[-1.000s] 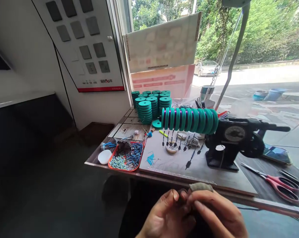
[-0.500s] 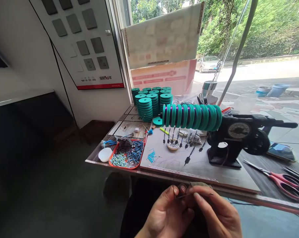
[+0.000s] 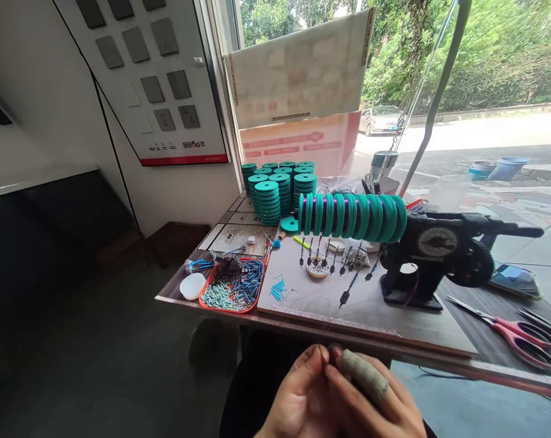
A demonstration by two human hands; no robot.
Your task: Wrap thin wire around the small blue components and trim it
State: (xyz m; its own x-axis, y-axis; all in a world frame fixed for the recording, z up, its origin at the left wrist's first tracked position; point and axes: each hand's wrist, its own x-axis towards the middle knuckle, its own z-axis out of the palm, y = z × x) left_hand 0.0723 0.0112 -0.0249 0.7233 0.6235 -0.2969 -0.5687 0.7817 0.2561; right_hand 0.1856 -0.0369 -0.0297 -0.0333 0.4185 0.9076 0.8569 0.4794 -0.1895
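Observation:
Just below the table's front edge, my left hand [image 3: 298, 386] pinches with thumb and forefinger, and the small thing between them is too hidden to name. Pressed up against it is my right hand [image 3: 380, 395], its fingertips closed at the same spot. A grey-green cloth sleeve [image 3: 364, 372] covers one of its fingers. Beyond the hands, a black-bodied winding machine [image 3: 433, 243] carries a row of green foam spools [image 3: 352, 216]. Several dark weighted rigs [image 3: 344, 298] dangle from thin lines below the spools. A round dish of small white beads [image 3: 318, 267] sits beneath them.
Left on the table are a red tray [image 3: 234, 307] of small sorted parts and a white cup [image 3: 192, 286]. Stacked green spools [image 3: 266, 204] stand behind. Small blue tubes [image 3: 277, 289] lie on the board [image 3: 312, 304]. Red-handled scissors [image 3: 517, 334] lie at the right.
My right hand has turned and moved left against my left hand, bringing the sleeved finger to the front. The thin dark piece between the fingertips is now hidden.

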